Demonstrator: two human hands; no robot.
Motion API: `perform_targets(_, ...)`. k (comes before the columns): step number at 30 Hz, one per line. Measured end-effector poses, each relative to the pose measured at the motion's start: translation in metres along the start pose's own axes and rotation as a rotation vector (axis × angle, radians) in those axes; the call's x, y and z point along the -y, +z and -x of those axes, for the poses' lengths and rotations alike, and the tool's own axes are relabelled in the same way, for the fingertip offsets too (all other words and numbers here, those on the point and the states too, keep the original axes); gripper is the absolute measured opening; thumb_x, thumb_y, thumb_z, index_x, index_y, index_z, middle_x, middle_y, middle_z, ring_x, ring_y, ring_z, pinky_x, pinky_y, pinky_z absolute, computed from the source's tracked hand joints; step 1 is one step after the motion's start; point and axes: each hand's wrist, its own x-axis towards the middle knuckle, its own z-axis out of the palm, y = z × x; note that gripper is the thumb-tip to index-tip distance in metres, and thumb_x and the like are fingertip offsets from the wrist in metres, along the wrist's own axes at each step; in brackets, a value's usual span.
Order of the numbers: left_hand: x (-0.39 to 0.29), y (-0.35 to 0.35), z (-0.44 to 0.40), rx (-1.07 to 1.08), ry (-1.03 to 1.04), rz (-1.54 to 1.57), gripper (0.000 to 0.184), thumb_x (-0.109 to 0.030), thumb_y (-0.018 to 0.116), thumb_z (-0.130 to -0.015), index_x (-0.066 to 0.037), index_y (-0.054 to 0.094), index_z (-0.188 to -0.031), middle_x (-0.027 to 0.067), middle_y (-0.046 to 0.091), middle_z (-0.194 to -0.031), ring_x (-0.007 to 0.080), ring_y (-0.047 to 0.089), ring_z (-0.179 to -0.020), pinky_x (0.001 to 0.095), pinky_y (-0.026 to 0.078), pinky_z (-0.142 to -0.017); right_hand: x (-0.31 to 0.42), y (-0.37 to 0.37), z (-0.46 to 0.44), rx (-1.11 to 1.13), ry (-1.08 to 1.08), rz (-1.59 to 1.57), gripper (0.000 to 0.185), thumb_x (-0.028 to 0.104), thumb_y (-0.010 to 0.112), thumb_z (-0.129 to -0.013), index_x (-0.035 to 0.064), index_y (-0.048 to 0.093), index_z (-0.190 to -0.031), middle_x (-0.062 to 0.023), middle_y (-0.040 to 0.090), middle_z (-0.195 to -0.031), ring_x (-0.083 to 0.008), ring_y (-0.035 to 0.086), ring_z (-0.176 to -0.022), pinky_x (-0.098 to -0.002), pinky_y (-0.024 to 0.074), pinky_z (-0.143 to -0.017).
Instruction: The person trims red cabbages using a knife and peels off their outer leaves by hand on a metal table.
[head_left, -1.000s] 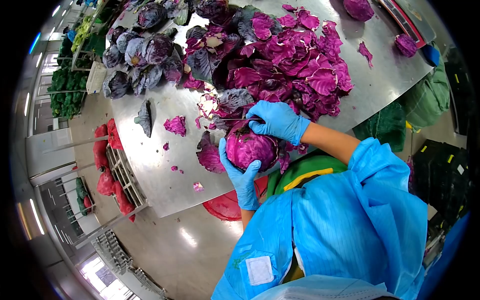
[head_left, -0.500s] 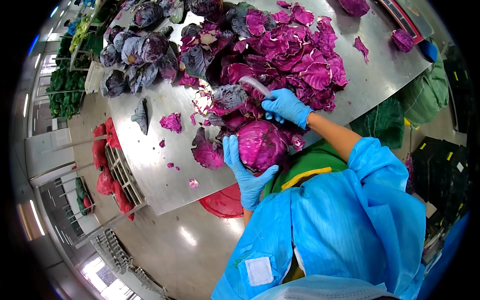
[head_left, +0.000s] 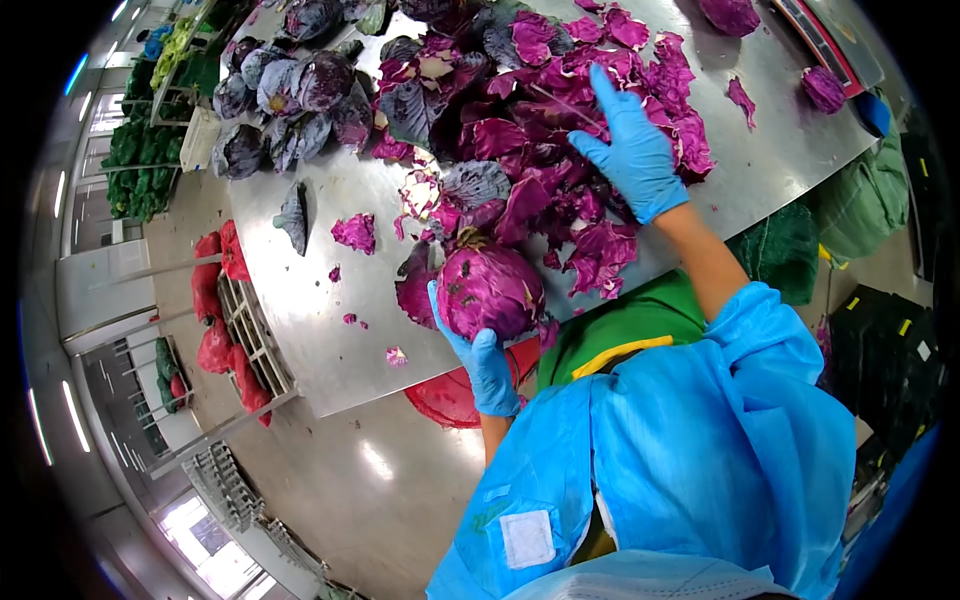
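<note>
My left hand (head_left: 480,368), in a blue glove, cups the near left side of a trimmed red cabbage (head_left: 490,293) at the table's front edge, its stem end tilted up. My gloved right hand (head_left: 635,158) is over the pile of loose purple leaves (head_left: 520,140), index finger and thumb stretched apart. A knife (head_left: 568,106) shows as a thin line running in between them; its handle is hidden by the hand, whose other fingers are out of sight. Cut-off pale stem pieces (head_left: 420,190) lie beyond the cabbage.
Several untrimmed dark cabbages (head_left: 295,90) sit at the far left of the metal table (head_left: 330,320). Trimmed heads (head_left: 823,90) lie on the right near a red-edged device (head_left: 815,40). Below the edge are a red container (head_left: 445,400) and green sacks (head_left: 780,250).
My right hand has moved away from the cabbage, out over the leaf pile, its index finger now extended. The cabbage has turned, showing its stem end, and loose leaves lie right of it.
</note>
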Motion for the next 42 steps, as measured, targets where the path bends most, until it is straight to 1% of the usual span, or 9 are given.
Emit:
perform_targets(6,0.002,0.03,-0.003,-0.191,-0.036,0.094,0.107,-0.02,0.082,-0.067,-0.016,0.02,-0.153,0.013,0.03,-0.15,0.0335,0.037,-0.135,0.0483,0.037,-0.111,0.052,0.015,0.074,0.583,-0.069,-0.386,0.069,0.046,0.07,-0.084,0.0072,0.051,-0.138,-0.0178,0.063,-0.108,-0.0306,0.064,-0.1,-0.0383,0.0508,-0.088)
perform_targets(13,0.0,0.034,-0.002,-0.189,-0.034,0.096,0.103,-0.017,0.079,-0.069,-0.015,0.02,-0.153,0.0143,0.029,-0.15,0.0337,0.037,-0.135,0.0473,0.037,-0.111,0.034,0.051,0.088,0.397,-0.285,-0.336,0.052,0.037,0.064,-0.09,0.0128,0.054,-0.135,-0.0116,0.062,-0.088,-0.0297,0.063,-0.069,-0.04,0.0515,-0.058)
perform_targets(20,0.003,0.034,-0.001,-0.129,0.042,-0.035,0.107,-0.021,0.082,-0.067,-0.012,0.02,-0.153,0.0131,0.026,-0.153,0.0325,0.028,-0.14,0.0469,0.026,-0.117,0.056,0.036,0.06,0.509,-0.235,-0.114,0.06,0.024,0.065,-0.088,0.021,0.044,-0.145,-0.0125,0.06,-0.086,-0.0292,0.063,-0.072,-0.0384,0.0522,-0.063)
perform_targets(23,0.008,0.028,0.0,-0.077,0.1,-0.201,0.114,-0.031,0.085,-0.063,-0.01,0.02,-0.154,0.0112,0.023,-0.156,0.03,0.021,-0.144,0.0464,0.017,-0.119,0.033,0.064,0.042,0.525,-0.232,-0.405,0.04,0.024,0.065,-0.087,0.0184,0.062,-0.126,-0.0122,0.066,-0.099,-0.0297,0.065,-0.091,-0.0383,0.0533,-0.077)
perform_targets(27,0.012,0.013,-0.001,-0.051,0.13,-0.153,0.108,-0.028,0.083,-0.063,-0.014,0.025,-0.152,0.0116,0.033,-0.15,0.0318,0.038,-0.136,0.0468,0.038,-0.111,0.021,0.094,0.008,0.443,-0.208,-0.257,0.025,0.018,0.067,-0.083,0.014,0.07,-0.108,-0.0102,0.068,-0.094,-0.0295,0.066,-0.086,-0.0371,0.0534,-0.078)
perform_targets(30,0.015,-0.019,0.002,-0.113,-0.307,0.411,0.101,-0.035,0.08,-0.066,-0.013,0.029,-0.15,0.0131,0.035,-0.15,0.0344,0.039,-0.136,0.0495,0.039,-0.11,-0.005,0.096,-0.026,0.38,0.005,-0.312,0.032,0.019,0.066,-0.085,0.0141,0.065,-0.116,-0.013,0.066,-0.101,-0.0321,0.065,-0.091,-0.0397,0.0531,-0.079)
perform_targets(32,0.004,-0.013,0.004,-0.207,-0.296,0.586,0.091,-0.039,0.075,-0.072,-0.013,0.033,-0.148,0.0138,0.041,-0.147,0.0358,0.043,-0.133,0.0535,0.04,-0.11,0.022,0.052,-0.033,0.326,0.042,0.038,0.054,0.026,0.068,-0.085,0.0141,0.051,-0.135,-0.0166,0.062,-0.111,-0.0342,0.063,-0.097,-0.0414,0.0524,-0.081)
perform_targets(37,0.001,0.01,-0.007,-0.281,-0.162,0.303,0.085,-0.038,0.072,-0.076,-0.017,0.031,-0.147,0.0141,0.044,-0.142,0.0338,0.047,-0.129,0.0521,0.049,-0.1,0.072,0.016,0.044,0.587,0.008,-0.346,0.107,0.063,0.075,-0.069,0.0088,0.032,-0.151,-0.0195,0.061,-0.116,-0.0319,0.063,-0.105,-0.04,0.0494,-0.089)
perform_targets(42,-0.003,0.036,-0.01,-0.309,-0.005,0.131,0.086,-0.037,0.07,-0.078,-0.021,0.025,-0.149,0.0142,0.04,-0.143,0.0335,0.05,-0.126,0.0475,0.054,-0.095,0.074,0.03,0.083,0.756,-0.002,-0.31,0.073,0.047,0.07,-0.082,0.0157,0.046,-0.144,-0.0155,0.061,-0.112,-0.03,0.064,-0.097,-0.0353,0.0524,-0.081)
